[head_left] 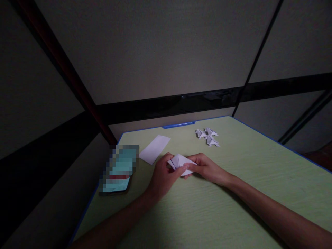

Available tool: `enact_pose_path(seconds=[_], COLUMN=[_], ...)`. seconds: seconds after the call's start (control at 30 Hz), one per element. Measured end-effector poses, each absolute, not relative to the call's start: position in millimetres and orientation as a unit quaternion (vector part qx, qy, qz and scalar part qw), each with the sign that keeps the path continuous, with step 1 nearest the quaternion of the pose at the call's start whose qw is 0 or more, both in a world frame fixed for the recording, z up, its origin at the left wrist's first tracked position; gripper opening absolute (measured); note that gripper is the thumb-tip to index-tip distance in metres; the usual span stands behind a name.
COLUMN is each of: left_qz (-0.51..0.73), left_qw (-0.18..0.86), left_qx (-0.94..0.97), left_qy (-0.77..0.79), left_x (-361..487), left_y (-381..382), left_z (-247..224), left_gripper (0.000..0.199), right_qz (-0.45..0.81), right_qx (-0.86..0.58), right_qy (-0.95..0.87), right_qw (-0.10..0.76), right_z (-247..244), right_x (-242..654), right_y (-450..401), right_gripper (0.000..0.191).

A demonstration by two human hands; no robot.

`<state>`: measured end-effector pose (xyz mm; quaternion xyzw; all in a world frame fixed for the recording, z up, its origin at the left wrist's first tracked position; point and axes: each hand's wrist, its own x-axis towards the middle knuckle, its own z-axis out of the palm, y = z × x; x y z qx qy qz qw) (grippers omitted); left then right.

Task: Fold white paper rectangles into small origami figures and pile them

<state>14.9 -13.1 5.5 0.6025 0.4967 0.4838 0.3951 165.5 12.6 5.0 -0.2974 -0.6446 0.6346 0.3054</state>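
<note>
A white folded paper (181, 163) is held between both hands above the middle of the green table. My left hand (164, 176) grips its left side, with the thumb on the front near the lower middle. On the right side my right hand (204, 167) pinches the paper, its thumb on the front and its fingers partly behind. Loose pointed flaps show at the paper's left end. Beyond my left hand lies a flat white sheet (155, 149). Several small folded paper figures, three of them (211, 140) close together, rest farther back to the right.
A phone (120, 169) with a lit, pixelated screen lies at the table's left edge. The green table (259, 162) has a blue rim and a blue handle-like piece (178, 125) at its back edge. Behind it stand pale panels with a black band (168, 105).
</note>
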Motion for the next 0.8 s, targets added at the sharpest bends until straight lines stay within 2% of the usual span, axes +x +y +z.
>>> enact_pose_path(seconds=[0.1, 0.3, 0.43, 0.63, 0.8], left_qz=[0.483, 0.507, 0.541, 0.548, 0.498], left_qw=[0.405, 0.452, 0.442, 0.43, 0.452], left_qx=[0.596, 0.544, 0.508, 0.499, 0.53], left_qy=[0.497, 0.492, 0.503, 0.517, 0.517], left_x=[14.8, 13.8, 12.1, 9.3, 12.3], left_y=[-11.7, -10.3, -12.1, -11.1, -12.3], left_z=[3.9, 7.5, 12.3, 14.0, 11.7], left_gripper=[0.017, 0.035, 0.036, 0.025, 0.022], right_qz=[0.628, 0.615, 0.63, 0.674, 0.641], right_qx=[-0.304, -0.321, -0.328, -0.347, -0.345], right_qy=[-0.64, -0.616, -0.582, -0.554, -0.606], right_qw=[0.323, 0.374, 0.396, 0.345, 0.32], right_z=[5.1, 8.2, 4.9, 10.6, 15.6], right_x=[164.4, 164.8, 166.1, 164.7, 164.8], right_y=[12.4, 13.5, 15.3, 11.0, 8.6], right_gripper=[0.036, 0.033, 0.03, 0.024, 0.02])
